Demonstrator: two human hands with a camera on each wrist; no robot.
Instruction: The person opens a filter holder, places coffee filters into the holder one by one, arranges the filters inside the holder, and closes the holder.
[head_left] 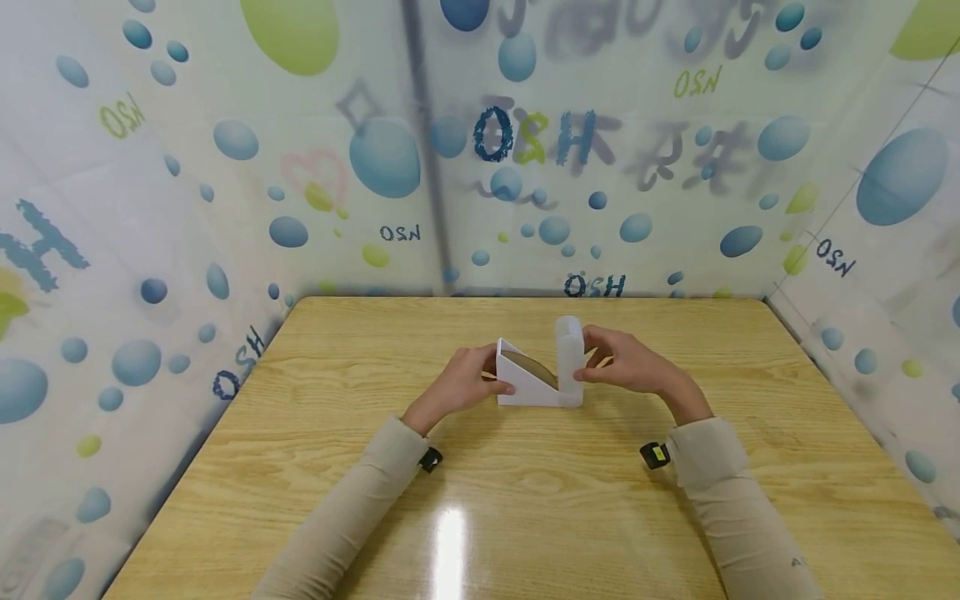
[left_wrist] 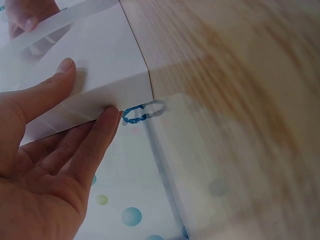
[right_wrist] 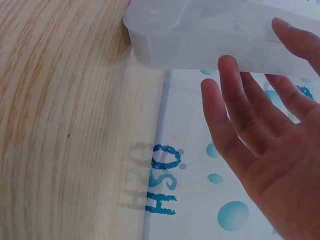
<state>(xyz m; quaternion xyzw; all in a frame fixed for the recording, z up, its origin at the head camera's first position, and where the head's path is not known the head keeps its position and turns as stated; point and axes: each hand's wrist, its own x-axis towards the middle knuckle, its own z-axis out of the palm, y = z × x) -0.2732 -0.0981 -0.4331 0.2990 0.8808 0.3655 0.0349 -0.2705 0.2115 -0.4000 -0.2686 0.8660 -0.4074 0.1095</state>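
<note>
A white box with a slanted open top and a brown interior stands on the table. My left hand holds its tall end. In the left wrist view the thumb lies on one face of the box and the fingers on the adjoining side. At the box's low end, a tall translucent plastic container with rounded edges stands upright against it. My right hand holds this container from the right. In the right wrist view the thumb is over one face of the container, with a fingertip at its edge.
The wood-grain table extends around both hands, its far edge close behind the box. A printed fabric wall rises past that edge, with more fabric at both sides. Small black devices sit at the wrists.
</note>
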